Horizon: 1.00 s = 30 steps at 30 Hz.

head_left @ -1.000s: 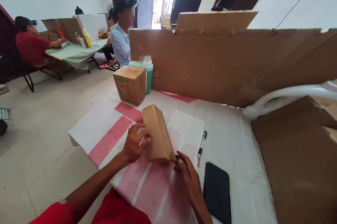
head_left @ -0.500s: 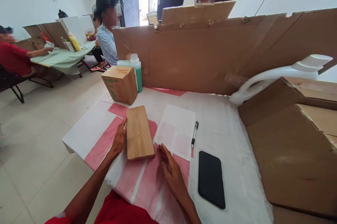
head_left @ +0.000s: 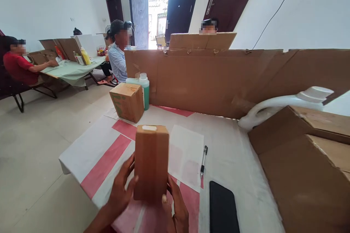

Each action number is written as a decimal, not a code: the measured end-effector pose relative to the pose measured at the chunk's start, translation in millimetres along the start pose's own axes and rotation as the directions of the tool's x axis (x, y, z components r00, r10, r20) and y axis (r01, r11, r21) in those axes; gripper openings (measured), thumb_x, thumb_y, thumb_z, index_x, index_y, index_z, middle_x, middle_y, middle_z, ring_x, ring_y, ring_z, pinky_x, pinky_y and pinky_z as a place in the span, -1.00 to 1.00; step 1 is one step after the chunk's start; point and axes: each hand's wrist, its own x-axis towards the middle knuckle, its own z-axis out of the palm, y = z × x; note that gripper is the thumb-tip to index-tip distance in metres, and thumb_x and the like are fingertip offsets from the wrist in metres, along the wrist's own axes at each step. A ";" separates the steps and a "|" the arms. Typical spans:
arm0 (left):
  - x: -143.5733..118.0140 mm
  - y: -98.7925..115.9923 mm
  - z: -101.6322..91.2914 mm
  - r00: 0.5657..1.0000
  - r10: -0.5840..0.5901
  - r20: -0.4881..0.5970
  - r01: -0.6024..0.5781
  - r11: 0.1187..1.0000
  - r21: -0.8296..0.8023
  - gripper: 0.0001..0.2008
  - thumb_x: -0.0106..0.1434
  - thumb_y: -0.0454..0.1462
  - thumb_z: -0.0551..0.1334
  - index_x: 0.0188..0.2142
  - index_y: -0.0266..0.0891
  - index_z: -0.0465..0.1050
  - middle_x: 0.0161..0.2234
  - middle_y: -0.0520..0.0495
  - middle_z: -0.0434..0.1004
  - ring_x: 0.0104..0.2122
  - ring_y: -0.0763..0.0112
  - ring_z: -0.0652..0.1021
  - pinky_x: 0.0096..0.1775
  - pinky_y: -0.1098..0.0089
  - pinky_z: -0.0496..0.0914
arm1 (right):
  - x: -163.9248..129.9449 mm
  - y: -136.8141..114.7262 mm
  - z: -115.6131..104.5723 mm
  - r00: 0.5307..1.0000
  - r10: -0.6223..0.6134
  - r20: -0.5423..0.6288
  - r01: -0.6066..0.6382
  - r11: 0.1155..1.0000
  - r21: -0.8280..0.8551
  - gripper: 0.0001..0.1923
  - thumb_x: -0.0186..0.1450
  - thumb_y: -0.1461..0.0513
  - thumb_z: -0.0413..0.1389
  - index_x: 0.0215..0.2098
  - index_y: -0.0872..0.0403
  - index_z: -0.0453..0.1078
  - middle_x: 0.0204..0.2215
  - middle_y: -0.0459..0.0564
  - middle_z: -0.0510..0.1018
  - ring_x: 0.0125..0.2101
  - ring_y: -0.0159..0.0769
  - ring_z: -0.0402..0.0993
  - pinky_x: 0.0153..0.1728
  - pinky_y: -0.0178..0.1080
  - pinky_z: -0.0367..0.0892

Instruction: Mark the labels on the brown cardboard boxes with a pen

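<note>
Raised since half a second ago: tall cardboard box (head_left: 151, 162), then lying flat on the cloth, now upright and lifted between both hands. Left hand (head_left: 120, 193), at 9 o'clock of the box: fingers curled round its lower left edge. Right hand (head_left: 176, 209), at 5 o'clock: thumb and fingers closed on its lower right corner. White paper sheet (head_left: 187, 156) at 3 o'clock, pen (head_left: 203, 160) just beyond it. Black phone (head_left: 223, 209) at 4 o'clock. Square carton (head_left: 127, 101) and green bottle (head_left: 144, 90) at 11 o'clock, touching. Cardboard screen (head_left: 218, 80) at 12 o'clock.
</note>
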 end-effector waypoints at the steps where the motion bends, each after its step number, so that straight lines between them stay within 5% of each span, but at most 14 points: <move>1: -14.5 -1.8 8.3 0.990 0.142 -0.008 -0.140 0.983 0.117 -0.41 0.42 -0.32 0.19 0.38 0.09 0.19 0.36 -0.08 0.32 0.32 0.08 0.38 0.27 0.08 0.40 | -2.8 0.6 -3.2 0.998 0.050 -0.026 -0.051 0.999 -0.012 -0.42 0.46 0.12 -0.01 0.43 -0.11 0.10 0.27 0.06 0.43 0.22 0.07 0.41 0.08 0.06 0.52; 3: -39.5 -8.1 22.1 0.926 0.375 0.045 -0.372 0.885 0.279 -0.34 0.38 -0.39 0.19 0.39 0.13 0.16 0.37 -0.04 0.29 0.33 0.07 0.35 0.27 0.05 0.41 | -7.8 3.0 -7.7 0.992 0.103 -0.067 -0.106 0.993 -0.046 -0.37 0.43 0.04 0.01 0.44 -0.21 0.07 0.21 0.01 0.50 0.18 0.13 0.46 -0.04 0.06 0.58; 5: -53.4 -12.1 29.4 0.891 0.444 0.098 -0.447 0.820 0.356 -0.28 0.35 -0.42 0.17 0.43 0.08 0.08 0.41 -0.06 0.21 0.35 0.06 0.32 0.26 0.04 0.43 | -11.1 5.9 -9.7 0.989 0.117 -0.085 -0.123 0.990 -0.072 -0.37 0.42 -0.01 0.02 0.43 -0.31 0.06 0.17 -0.03 0.54 0.17 0.17 0.47 -0.10 0.08 0.59; 10: -35.7 14.1 23.1 0.919 0.354 0.175 -0.394 0.824 0.408 -0.21 0.34 -0.36 0.18 0.48 -0.12 -0.08 0.44 -0.26 0.06 0.39 -0.06 0.22 0.25 -0.05 0.40 | 5.5 0.9 -15.7 0.990 0.129 -0.055 -0.132 0.990 -0.051 -0.41 0.44 -0.03 -0.02 0.39 -0.16 0.16 0.09 0.12 0.57 0.06 0.12 0.53 -0.08 0.04 0.55; 13: -7.4 40.2 19.7 0.952 0.259 0.164 -0.301 0.893 0.336 -0.24 0.39 -0.21 0.17 0.48 -0.11 -0.11 0.41 -0.30 0.06 0.38 -0.07 0.19 0.27 -0.11 0.33 | 35.1 -13.7 -25.0 0.993 0.107 0.044 -0.107 0.994 -0.013 -0.53 0.46 -0.03 -0.03 0.21 -0.03 0.38 -0.02 0.16 0.60 -0.05 0.03 0.56 -0.10 -0.03 0.50; 16: 24.4 47.2 22.2 0.984 0.120 0.132 -0.152 0.952 0.265 -0.31 0.44 -0.10 0.12 0.47 -0.03 -0.07 0.35 -0.28 0.16 0.32 -0.01 0.25 0.24 -0.10 0.33 | 63.0 -21.6 -30.8 0.988 0.146 0.060 -0.147 0.989 0.018 -0.50 0.46 -0.04 -0.02 0.22 0.02 0.38 0.04 0.17 0.57 0.00 -0.02 0.53 -0.02 -0.04 0.46; 20: 57.9 16.6 22.9 0.987 -0.111 0.117 0.089 0.979 0.185 -0.45 0.49 0.02 -0.02 0.37 -0.07 0.21 0.24 -0.24 0.37 0.22 0.11 0.40 0.16 0.02 0.40 | 74.3 0.9 -30.1 0.977 0.186 0.107 -0.195 0.977 0.081 -0.46 0.45 -0.05 -0.01 0.23 0.07 0.40 0.15 0.18 0.53 0.14 -0.04 0.46 0.15 0.01 0.38; 23: 65.2 -16.6 13.4 0.976 -0.169 0.140 0.141 0.971 0.191 -0.43 0.53 0.00 -0.15 0.32 -0.18 0.29 0.14 -0.28 0.50 -0.01 0.18 0.58 -0.04 0.11 0.53 | 63.8 32.8 -30.6 0.968 0.161 0.190 -0.182 0.978 0.099 -0.52 0.47 0.01 -0.04 0.21 0.05 0.43 0.14 0.15 0.55 0.14 -0.08 0.49 0.19 0.05 0.36; 25: 62.7 -33.4 4.8 0.977 -0.164 0.136 0.132 0.966 0.221 -0.45 0.53 -0.05 -0.13 0.37 -0.21 0.21 0.14 -0.33 0.50 -0.09 0.19 0.61 -0.06 0.08 0.53 | 55.4 49.4 -30.8 0.982 0.094 0.165 -0.105 0.993 0.062 -0.51 0.48 0.11 -0.07 0.31 0.00 0.32 0.17 0.14 0.52 0.15 -0.11 0.48 0.19 0.07 0.38; 27: 58.4 -42.9 -1.5 0.981 -0.130 0.141 0.091 0.963 0.255 -0.46 0.48 -0.11 0.04 0.39 -0.15 0.17 0.25 -0.32 0.39 0.09 0.10 0.54 0.11 -0.04 0.42 | 52.3 56.6 -28.9 0.992 -0.014 0.123 0.015 1.000 -0.009 -0.45 0.48 0.20 -0.10 0.41 -0.08 0.16 0.30 0.10 0.38 0.26 -0.14 0.35 0.24 0.09 0.32; 30: 57.2 -43.4 -4.1 0.955 0.010 0.298 -0.125 0.920 0.371 -0.40 0.36 -0.24 0.20 0.37 -0.01 0.22 0.42 -0.23 0.13 0.35 -0.04 0.25 0.29 -0.14 0.21 | 63.1 50.1 -24.4 0.977 -0.108 0.184 0.122 0.990 -0.070 -0.43 0.46 0.24 -0.09 0.41 -0.21 0.14 0.44 -0.04 0.16 0.40 -0.15 0.08 0.35 0.13 0.12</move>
